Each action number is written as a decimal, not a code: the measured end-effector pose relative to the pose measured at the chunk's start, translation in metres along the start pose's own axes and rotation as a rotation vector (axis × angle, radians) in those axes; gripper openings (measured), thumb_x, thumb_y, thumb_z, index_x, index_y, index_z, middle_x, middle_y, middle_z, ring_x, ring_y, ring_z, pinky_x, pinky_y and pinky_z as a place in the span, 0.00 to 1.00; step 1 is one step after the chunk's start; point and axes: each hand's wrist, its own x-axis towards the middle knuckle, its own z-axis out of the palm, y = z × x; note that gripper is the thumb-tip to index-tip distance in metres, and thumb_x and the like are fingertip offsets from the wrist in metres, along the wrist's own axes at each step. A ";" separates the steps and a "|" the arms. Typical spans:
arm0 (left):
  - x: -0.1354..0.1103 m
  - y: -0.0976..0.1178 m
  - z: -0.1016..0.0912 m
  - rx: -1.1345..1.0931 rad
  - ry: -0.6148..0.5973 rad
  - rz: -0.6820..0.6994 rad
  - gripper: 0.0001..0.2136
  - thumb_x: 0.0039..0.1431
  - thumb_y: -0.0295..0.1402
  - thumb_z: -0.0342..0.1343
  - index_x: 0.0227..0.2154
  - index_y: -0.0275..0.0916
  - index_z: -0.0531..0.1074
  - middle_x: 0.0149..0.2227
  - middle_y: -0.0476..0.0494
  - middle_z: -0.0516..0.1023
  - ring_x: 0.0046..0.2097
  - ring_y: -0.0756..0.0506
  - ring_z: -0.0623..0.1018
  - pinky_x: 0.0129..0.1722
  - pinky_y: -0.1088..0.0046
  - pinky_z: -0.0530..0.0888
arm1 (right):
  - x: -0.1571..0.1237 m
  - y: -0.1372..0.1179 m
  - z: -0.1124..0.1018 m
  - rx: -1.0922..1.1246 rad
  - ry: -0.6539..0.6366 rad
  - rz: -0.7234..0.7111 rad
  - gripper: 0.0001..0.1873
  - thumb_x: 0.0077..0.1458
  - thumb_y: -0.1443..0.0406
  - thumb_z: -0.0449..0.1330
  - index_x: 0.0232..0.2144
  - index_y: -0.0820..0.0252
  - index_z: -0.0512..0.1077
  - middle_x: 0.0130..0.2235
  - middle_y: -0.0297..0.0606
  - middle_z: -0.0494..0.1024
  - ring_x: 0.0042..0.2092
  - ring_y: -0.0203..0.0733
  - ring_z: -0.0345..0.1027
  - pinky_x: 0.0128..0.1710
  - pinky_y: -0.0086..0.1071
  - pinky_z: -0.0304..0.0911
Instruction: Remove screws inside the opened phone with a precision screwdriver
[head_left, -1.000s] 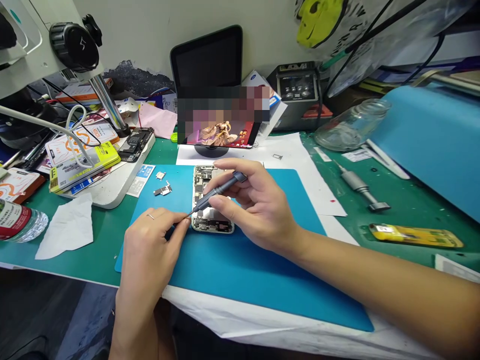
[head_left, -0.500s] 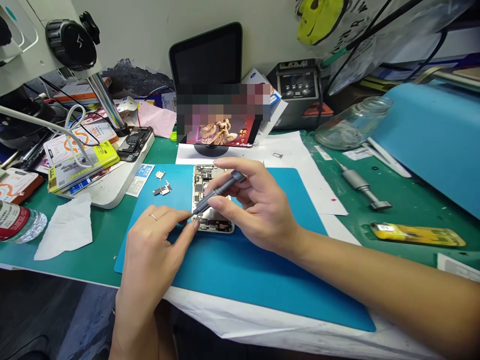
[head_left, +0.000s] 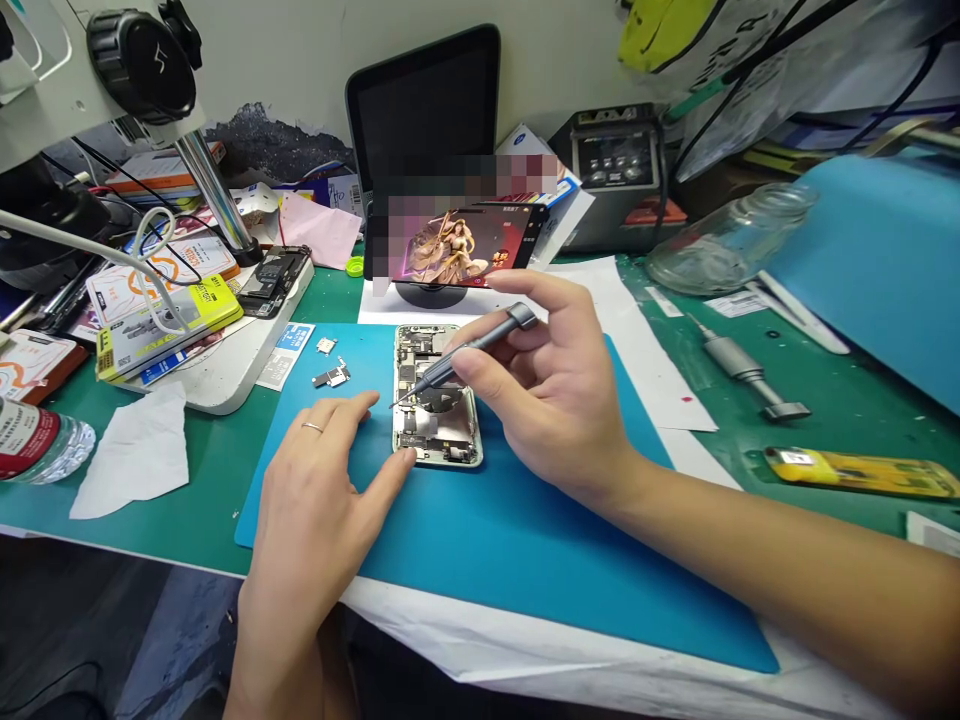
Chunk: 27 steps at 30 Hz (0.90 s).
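The opened phone (head_left: 451, 426) lies on the blue mat (head_left: 540, 570) by its far edge, left of middle. The left hand (head_left: 319, 485) has released the screwdriver (head_left: 442, 371) and spreads wide, thumb at the phone's near left corner; the right hand (head_left: 566, 390) alone holds the screwdriver, apparently free to steer it. Room opens toward the blue mat's near edge.

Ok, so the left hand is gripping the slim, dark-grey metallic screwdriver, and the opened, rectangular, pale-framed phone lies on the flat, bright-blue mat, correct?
Not quite: the head view shows the right hand gripping the slim, dark-grey metallic screwdriver, not the left. The opened, rectangular, pale-framed phone does lie on the flat, bright-blue mat.
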 end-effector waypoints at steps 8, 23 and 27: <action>-0.009 -0.007 -0.016 0.025 -0.203 0.133 0.21 0.69 0.40 0.54 0.62 0.43 0.61 0.58 0.44 0.72 0.57 0.40 0.70 0.55 0.62 0.67 | -0.002 -0.003 0.001 -0.156 0.067 -0.135 0.16 0.62 0.61 0.62 0.49 0.45 0.63 0.39 0.35 0.76 0.40 0.43 0.74 0.41 0.42 0.76; -0.008 -0.016 -0.017 0.073 -0.287 0.333 0.17 0.71 0.38 0.50 0.59 0.45 0.70 0.60 0.41 0.68 0.56 0.37 0.67 0.52 0.54 0.68 | -0.001 0.006 0.001 -0.180 -0.159 -0.474 0.31 0.60 0.75 0.60 0.61 0.48 0.60 0.44 0.36 0.76 0.41 0.36 0.77 0.36 0.30 0.78; -0.010 -0.014 -0.016 0.081 -0.275 0.326 0.19 0.71 0.38 0.50 0.61 0.44 0.68 0.60 0.41 0.69 0.55 0.37 0.67 0.52 0.54 0.68 | -0.003 0.006 0.001 -0.185 -0.214 -0.453 0.31 0.61 0.73 0.60 0.62 0.50 0.59 0.42 0.36 0.78 0.41 0.36 0.76 0.37 0.30 0.79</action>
